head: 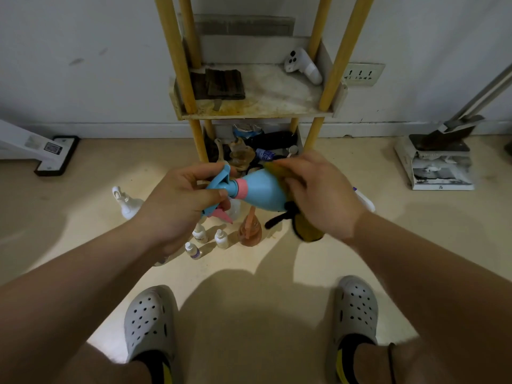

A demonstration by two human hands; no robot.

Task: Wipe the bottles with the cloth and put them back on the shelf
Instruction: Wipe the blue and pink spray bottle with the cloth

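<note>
A light blue spray bottle (260,191) with a pink collar lies sideways in the air in front of the shelf (257,112). My left hand (182,200) grips its blue trigger head. My right hand (318,189) presses a yellow cloth (307,228) with a black loop against the bottle's body; the cloth hangs below the hand. On the floor under my hands stand a white spray bottle (127,205), an orange spray bottle (250,231) and three small white dropper bottles (199,235). A further white bottle (365,202) shows partly behind my right wrist.
The shelf's middle board holds a dark folded cloth (224,84) and a white controller (303,65). Its bottom board is crowded with clutter (257,148). A white mop head (55,155) lies at left, a dustpan on papers (440,159) at right. My feet in grey clogs (151,320) stand below.
</note>
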